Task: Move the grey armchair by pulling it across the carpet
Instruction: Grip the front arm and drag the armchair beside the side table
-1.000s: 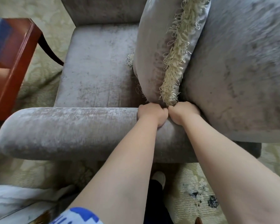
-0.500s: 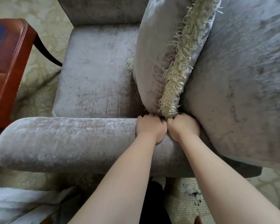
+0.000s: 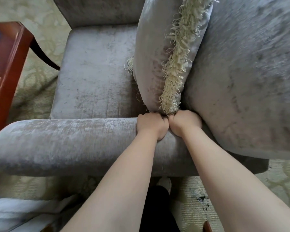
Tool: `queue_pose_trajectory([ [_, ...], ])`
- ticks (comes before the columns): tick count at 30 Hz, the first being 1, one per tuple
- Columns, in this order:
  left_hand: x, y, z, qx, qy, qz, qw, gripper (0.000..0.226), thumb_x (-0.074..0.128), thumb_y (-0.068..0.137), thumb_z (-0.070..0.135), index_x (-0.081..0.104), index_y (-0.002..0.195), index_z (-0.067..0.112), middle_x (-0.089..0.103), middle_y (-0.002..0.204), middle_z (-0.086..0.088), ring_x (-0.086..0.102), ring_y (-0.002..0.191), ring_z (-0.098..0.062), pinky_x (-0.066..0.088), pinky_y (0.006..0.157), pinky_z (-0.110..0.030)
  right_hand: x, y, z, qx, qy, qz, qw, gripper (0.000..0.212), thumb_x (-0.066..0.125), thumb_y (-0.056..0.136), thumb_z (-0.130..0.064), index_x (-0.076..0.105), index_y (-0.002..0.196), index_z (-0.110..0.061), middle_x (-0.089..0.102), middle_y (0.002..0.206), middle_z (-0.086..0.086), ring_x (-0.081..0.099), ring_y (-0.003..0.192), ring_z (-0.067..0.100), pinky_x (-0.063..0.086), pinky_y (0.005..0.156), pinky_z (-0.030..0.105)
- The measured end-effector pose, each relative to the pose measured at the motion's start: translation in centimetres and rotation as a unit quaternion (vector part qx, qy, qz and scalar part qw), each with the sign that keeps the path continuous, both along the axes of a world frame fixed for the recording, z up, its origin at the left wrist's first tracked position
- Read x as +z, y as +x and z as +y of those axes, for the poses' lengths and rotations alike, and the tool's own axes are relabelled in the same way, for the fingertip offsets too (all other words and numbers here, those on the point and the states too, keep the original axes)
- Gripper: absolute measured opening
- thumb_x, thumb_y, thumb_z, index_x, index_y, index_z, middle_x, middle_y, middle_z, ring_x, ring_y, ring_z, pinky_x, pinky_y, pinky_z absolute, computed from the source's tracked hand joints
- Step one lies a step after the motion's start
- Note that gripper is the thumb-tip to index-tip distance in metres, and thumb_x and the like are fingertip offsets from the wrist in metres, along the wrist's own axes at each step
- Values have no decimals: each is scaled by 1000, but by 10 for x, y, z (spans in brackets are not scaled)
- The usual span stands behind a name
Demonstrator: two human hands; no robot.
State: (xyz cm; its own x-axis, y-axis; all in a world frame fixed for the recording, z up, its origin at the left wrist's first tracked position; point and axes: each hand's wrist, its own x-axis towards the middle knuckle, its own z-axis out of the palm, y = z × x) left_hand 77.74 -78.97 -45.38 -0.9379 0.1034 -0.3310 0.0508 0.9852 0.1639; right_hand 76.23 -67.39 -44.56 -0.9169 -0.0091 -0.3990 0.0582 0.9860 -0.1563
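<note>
The armchair (image 3: 94,77) stands on the carpet (image 3: 37,81), its near armrest (image 3: 65,144) lying crosswise just before the person. A fringed cushion (image 3: 151,64) leans upright against the armchair's back. A red bench (image 3: 7,72) sits off the armchair's front corner. Both grips clamp the armrest's rear end, knuckles touching. The left grip (image 3: 151,125) is beside the right grip (image 3: 184,122), fingers curled over the inner edge below the cushion.

Pale green patterned carpet (image 3: 37,84), grey armchair (image 3: 97,77) standing on it, red-brown wooden table (image 3: 8,67) off the armchair's seat front, white shoe (image 3: 165,184) just beside the armchair's near side, dark stain (image 3: 202,199) near the armchair's back corner, pale fabric (image 3: 15,213) near the armchair's front corner.
</note>
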Motion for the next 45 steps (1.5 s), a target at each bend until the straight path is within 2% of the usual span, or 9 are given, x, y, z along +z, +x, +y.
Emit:
queue_pose_trajectory([
  [11, 13, 30, 1, -24, -33, -62, 997, 44, 27, 92, 34, 64, 94, 11, 65, 101, -13, 55, 84, -29, 31, 71, -35, 6, 35, 1, -19, 6, -60, 998, 45, 37, 86, -37, 67, 102, -8, 65, 107, 15, 61, 95, 33, 38, 66, 29],
  [19, 15, 24, -5, -8, 27, -85, 996, 42, 31, 93, 32, 56, 115, 8, 57, 119, -14, 53, 105, -31, 34, 87, -40, 20, 33, -8, -23, 50, -84, 995, 48, 30, 93, -37, 60, 119, -9, 57, 123, 17, 56, 109, 33, 43, 80, 34],
  [21, 17, 21, -11, -36, 43, -124, 991, 41, 31, 94, 32, 53, 120, 8, 53, 125, -15, 50, 110, -33, 34, 90, -41, 32, 23, -25, -44, 133, -184, 973, 48, 31, 93, -37, 51, 131, -15, 51, 135, 10, 49, 122, 30, 40, 92, 36],
  [25, 23, 10, -65, -86, 5, -157, 984, 41, 41, 89, 27, 49, 125, 10, 49, 126, -14, 46, 116, -33, 33, 93, -44, 61, -10, -112, -21, 387, -375, 842, 47, 39, 97, -29, 45, 136, -4, 49, 137, 17, 45, 126, 38, 37, 103, 51],
  [28, 26, 6, -149, -55, -27, -175, 983, 40, 42, 88, 28, 50, 123, 11, 49, 126, -13, 47, 119, -33, 32, 97, -44, 62, -23, -197, 96, 297, -336, 889, 33, 50, 89, -21, 63, 117, -10, 62, 118, 13, 61, 102, 37, 51, 80, 52],
  [31, 27, 6, -250, 8, -56, -192, 980, 36, 40, 89, 29, 54, 118, 13, 53, 125, -13, 49, 119, -33, 34, 98, -40, 50, -17, -281, 86, 63, -205, 973, 35, 46, 88, -19, 61, 120, -14, 58, 126, 8, 58, 112, 28, 46, 86, 38],
  [34, 24, 12, -337, 53, -97, -193, 975, 33, 37, 90, 29, 50, 119, 19, 55, 124, -8, 50, 116, -31, 36, 96, -38, 34, 4, -358, 55, -114, -185, 975, 40, 35, 95, -31, 61, 117, -10, 59, 124, 13, 56, 113, 30, 42, 87, 35],
  [37, 14, 17, -377, 63, -78, -158, 982, 32, 27, 94, 28, 49, 117, 21, 57, 121, -6, 52, 113, -29, 34, 95, -40, 15, 16, -394, 13, -134, -162, 977, 56, 23, 97, -45, 63, 113, -10, 61, 119, 15, 56, 111, 32, 39, 91, 39],
  [45, 4, 16, -381, 66, -70, -110, 989, 50, 22, 96, 40, 64, 107, 15, 61, 119, -8, 54, 112, -28, 33, 91, -39, -4, 17, -387, 61, -54, -132, 988, 50, 20, 97, -34, 63, 110, -14, 62, 118, 10, 56, 110, 27, 35, 81, 35],
])
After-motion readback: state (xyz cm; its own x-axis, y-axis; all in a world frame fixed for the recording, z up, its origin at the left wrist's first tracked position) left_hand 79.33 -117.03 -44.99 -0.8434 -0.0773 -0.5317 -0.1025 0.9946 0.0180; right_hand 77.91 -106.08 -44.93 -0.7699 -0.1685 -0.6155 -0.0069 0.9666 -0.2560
